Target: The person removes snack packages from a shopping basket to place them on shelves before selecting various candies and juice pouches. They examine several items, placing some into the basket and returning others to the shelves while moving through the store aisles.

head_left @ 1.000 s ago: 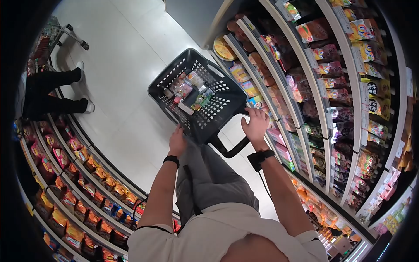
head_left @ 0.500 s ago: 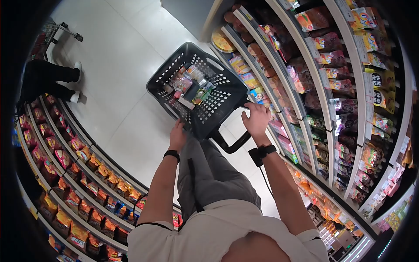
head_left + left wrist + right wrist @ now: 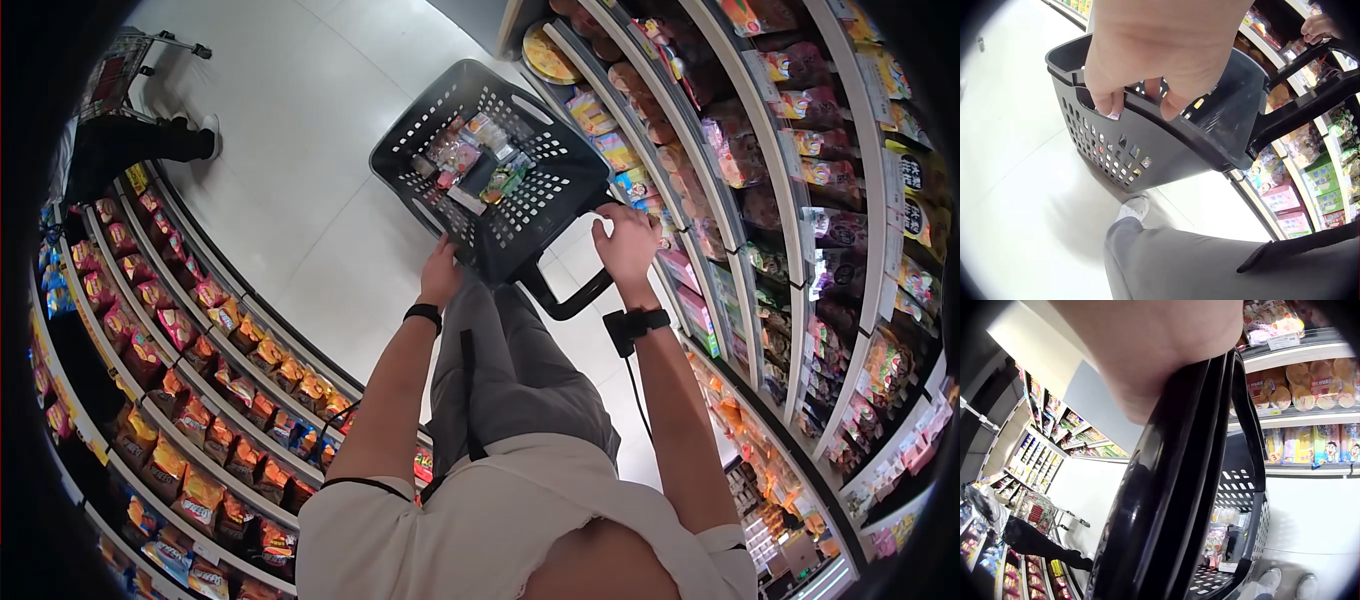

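Note:
A black shopping basket [image 3: 560,215] with perforated walls stands tilted in front of me, several packaged foods [image 3: 480,165] lying at its bottom. My left hand [image 3: 440,272] holds the basket's near-left rim; in the left wrist view its fingertips [image 3: 1174,106] hook down over the edge by a side slot. On the other side, my right hand [image 3: 632,250] grips the right arm of the black basket handle [image 3: 568,305]. Close up in the right wrist view, the palm [image 3: 1166,356] lies against the handle, its fingers hidden there. The handle's loop extends toward my legs.
Shelves of bagged snacks [image 3: 200,490] curve along the left. Tall shelves with packets and jelly cups [image 3: 780,150] stand close beside the right hand. A person in dark trousers [image 3: 140,145] is at the far left by a shopping cart [image 3: 115,75]. Pale floor [image 3: 290,160] lies between.
Both hands keep their hold on the basket. Basket and hands now appear farther up and right in the head view, and the shelves have shifted. The other person's legs have changed position.

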The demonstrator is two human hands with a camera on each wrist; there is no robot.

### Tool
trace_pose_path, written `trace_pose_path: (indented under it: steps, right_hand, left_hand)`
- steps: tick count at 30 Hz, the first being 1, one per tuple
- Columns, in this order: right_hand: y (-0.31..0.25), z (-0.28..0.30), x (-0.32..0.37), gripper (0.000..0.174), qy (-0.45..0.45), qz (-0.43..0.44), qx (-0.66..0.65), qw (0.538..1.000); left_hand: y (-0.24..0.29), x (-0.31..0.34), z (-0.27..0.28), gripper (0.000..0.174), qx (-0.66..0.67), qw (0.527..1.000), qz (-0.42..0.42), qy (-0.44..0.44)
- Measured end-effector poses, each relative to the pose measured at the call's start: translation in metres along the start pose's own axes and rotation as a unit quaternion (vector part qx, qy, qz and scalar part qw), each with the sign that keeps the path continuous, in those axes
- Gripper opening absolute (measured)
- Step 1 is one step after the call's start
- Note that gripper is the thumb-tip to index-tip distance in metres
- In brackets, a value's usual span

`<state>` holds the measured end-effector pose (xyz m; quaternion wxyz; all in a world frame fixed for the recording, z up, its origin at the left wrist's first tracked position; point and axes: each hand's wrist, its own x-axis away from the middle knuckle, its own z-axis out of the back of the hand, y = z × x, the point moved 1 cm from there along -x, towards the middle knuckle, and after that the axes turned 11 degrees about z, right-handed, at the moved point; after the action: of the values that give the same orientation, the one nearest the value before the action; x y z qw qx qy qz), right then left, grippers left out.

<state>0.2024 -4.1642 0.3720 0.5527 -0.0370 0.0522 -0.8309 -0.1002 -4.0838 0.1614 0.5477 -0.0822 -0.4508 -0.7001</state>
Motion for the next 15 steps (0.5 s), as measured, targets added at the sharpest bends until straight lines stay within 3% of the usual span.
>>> trace_pose_path:
  steps: [15]
  right_hand:
    - [0.003,0.007,0.015,0.008,0.027,-0.017,-0.046,0.998]
  left_hand:
    - [0.007,0.008,-0.008,0.042,-0.019,1.0,0.007,0.006]
